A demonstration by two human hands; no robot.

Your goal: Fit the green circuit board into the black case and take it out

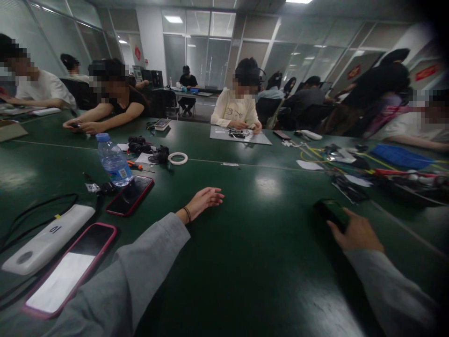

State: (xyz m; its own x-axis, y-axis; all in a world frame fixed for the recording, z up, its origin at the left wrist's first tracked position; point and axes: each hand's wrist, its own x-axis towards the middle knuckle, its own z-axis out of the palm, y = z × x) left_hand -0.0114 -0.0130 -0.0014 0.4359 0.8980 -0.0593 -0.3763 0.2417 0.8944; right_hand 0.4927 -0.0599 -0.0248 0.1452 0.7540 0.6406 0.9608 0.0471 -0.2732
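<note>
My left hand (204,202) hovers at or just over the green tabletop (245,281), fingers stretched out and nothing in them. A dark band circles that wrist. At the right, my right hand (359,231) grips a dark, block-shaped object (332,213) with a greenish top; blur keeps me from telling its kind. The phone in a red case (129,195) lies left of my left hand, beside a water bottle (114,159) with a blue cap. Nearer my left sleeve are a pink-cased phone (70,271) with a lit screen and a white device (49,238) marked with digits.
Beyond the bottle lie black cable bundles (140,145), a roll of white tape (177,158) and an orange-handled screwdriver (135,165). Cables, a blue cloth-like item (401,157) and other parts crowd the right. Across the table, a person (238,105) handles small parts on a grey board (259,138).
</note>
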